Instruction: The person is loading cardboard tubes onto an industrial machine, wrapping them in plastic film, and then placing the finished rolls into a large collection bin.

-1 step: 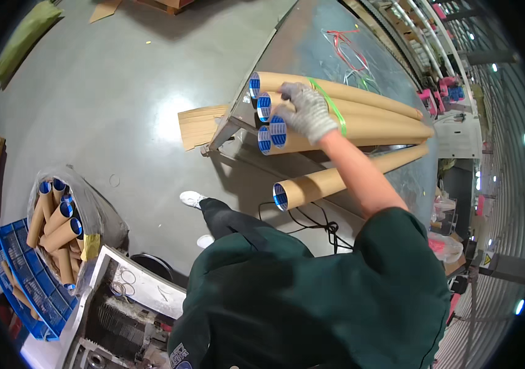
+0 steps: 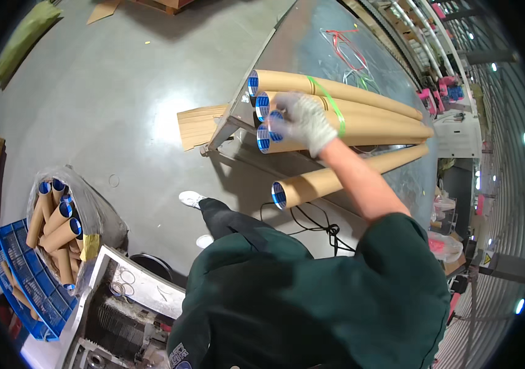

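My right hand (image 2: 304, 123), in a pale grey work glove, reaches over the near ends of several long brown cardboard tubes (image 2: 373, 123). Its fingers are apart and smeared by motion, with blue-lined tube openings showing between them. Whether the glove touches the tubes I cannot tell. A green strap (image 2: 335, 107) crosses the grouped tubes just beyond the hand. One separate cardboard tube (image 2: 318, 187) lies on the near side, below my forearm. My left hand is out of view.
The tubes lie on a grey metal table (image 2: 299, 43), their ends over its left edge. Red and white straps (image 2: 345, 49) lie farther back. At lower left stand a plastic bag (image 2: 106, 215) of short tubes, a blue crate (image 2: 13, 246) and a machine (image 2: 121, 326). Black cable (image 2: 330, 229) lies below.
My right hand has shifted slightly nearer to me over the tube ends and is more blurred. The tubes are almost unmoved.
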`<state>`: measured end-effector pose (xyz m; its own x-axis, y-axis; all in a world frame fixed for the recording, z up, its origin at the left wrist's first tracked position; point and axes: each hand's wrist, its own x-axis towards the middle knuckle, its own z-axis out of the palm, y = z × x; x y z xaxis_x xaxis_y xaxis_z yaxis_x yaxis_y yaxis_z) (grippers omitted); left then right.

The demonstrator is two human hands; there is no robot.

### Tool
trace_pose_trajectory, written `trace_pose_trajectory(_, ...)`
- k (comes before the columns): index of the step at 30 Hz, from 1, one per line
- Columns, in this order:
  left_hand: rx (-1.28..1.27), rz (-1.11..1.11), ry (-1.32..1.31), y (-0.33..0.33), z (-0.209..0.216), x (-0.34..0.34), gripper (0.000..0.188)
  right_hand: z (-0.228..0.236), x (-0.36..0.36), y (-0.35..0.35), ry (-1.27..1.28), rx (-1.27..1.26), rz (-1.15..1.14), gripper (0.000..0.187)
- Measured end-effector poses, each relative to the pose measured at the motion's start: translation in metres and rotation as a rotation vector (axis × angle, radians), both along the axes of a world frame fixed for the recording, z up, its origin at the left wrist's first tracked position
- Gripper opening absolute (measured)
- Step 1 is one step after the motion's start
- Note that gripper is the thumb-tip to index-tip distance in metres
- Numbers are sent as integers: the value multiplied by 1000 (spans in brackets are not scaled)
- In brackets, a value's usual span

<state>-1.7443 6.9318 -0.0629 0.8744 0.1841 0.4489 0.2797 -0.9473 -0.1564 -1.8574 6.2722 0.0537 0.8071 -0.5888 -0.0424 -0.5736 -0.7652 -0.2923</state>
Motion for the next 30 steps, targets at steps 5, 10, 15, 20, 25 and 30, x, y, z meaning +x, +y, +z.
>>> trace_pose_trajectory(5, -67, -135, -49, -32, -13, 7, 50, -50, -102, 65, 628, 94, 356, 101)
trace_pose_trajectory(10, -814, -625, 247, -109, -39, 41, 56, -92, -167, 53, 639, 167, 68, 91)
trace_pose_trajectory(15, -1646, -786, 1008, -236, 15, 34, 80, -23, -21, 118, 125, 113, 260, 66)
trace_pose_trajectory(20, -2522, -475, 624, -299, 83, 30, 62, 23, 52, 216, -177, -20, 592, 74)
trace_pose_trajectory(25, -2402, -324, 75, -255, 61, 71, 49, 50, 14, 179, 484, 705, 256, 101)
trace_pose_trajectory(30, -2314, -406, -34, -186, 30, 75, 54, 5, -50, 181, 736, 595, 484, 95)
